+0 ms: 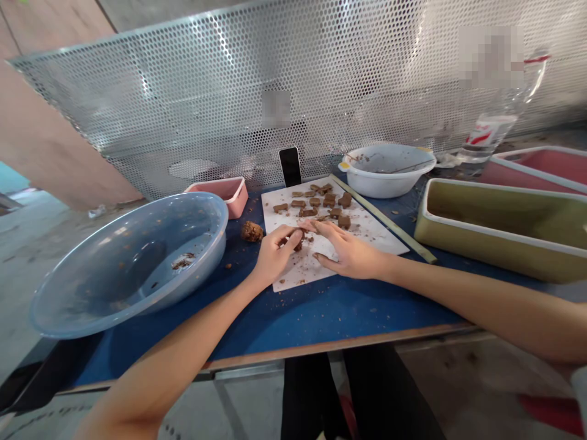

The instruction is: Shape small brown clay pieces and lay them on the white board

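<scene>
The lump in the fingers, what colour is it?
The lump is brown, like the cut pieces behind it. Head view shows it best.

My left hand [274, 252] curls over the brown lump [298, 239], hiding most of it; whether my right hand [351, 253] grips it or only touches it, I cannot tell. Blurred patches sit on the mesh screen [183, 91] at center and upper right, above the clear bottle [488, 131]. The right edge cuts off the olive tray [495, 244] and pink tray [550, 165]. Specks in the blue basin [82, 275] are too small to identify.
</scene>
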Available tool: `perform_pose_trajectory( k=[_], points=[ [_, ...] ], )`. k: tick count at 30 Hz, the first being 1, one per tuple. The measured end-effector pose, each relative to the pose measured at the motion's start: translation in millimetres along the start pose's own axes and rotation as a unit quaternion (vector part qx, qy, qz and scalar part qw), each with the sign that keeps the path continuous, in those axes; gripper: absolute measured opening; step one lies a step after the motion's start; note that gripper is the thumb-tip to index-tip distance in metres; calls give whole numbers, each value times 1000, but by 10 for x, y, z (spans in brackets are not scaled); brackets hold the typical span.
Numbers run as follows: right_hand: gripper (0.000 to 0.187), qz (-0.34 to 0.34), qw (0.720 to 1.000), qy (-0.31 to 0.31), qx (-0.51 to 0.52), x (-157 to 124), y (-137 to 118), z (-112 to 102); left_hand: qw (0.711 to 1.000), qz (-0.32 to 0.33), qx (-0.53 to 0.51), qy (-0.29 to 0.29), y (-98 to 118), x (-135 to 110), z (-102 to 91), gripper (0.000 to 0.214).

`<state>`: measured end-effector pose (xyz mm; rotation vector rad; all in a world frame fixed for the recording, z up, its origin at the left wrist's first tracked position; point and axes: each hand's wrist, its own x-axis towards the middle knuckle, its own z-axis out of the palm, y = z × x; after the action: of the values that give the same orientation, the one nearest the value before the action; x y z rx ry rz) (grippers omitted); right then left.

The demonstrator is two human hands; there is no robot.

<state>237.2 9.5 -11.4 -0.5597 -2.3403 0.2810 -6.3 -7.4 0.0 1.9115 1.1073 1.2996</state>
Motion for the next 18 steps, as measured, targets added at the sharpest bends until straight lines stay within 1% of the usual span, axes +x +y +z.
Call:
perform_pose_trajectory(
  k=[1,3,5,10,12,15,18],
  points=[
    [89,2,1000,2,-2,-1,8,4,1000,-14,-13,1,-14,6,1,38],
    [88,2,1000,6,-3,1,15,3,999,-33,-32,11,-43,18,3,35],
    [87,-1,1000,11,-2,6,12,-6,999,-35,-34,22,-70,28,5,33],
    [87,5,1000,12,-3,14,-9,-26,998,-48,-39,25,-112,37,4,36],
    [87,9,1000,11,-7,13,-9,-23,998,-43,-38,25,-123,34,0,39],
    [87,15,1000,11,-14,11,-2,-17,999,-13,-13,28,-142,32,-16,46],
    [86,8,1000,12,-10,13,1,-15,998,11,37,40,-156,38,-41,41]
  ],
)
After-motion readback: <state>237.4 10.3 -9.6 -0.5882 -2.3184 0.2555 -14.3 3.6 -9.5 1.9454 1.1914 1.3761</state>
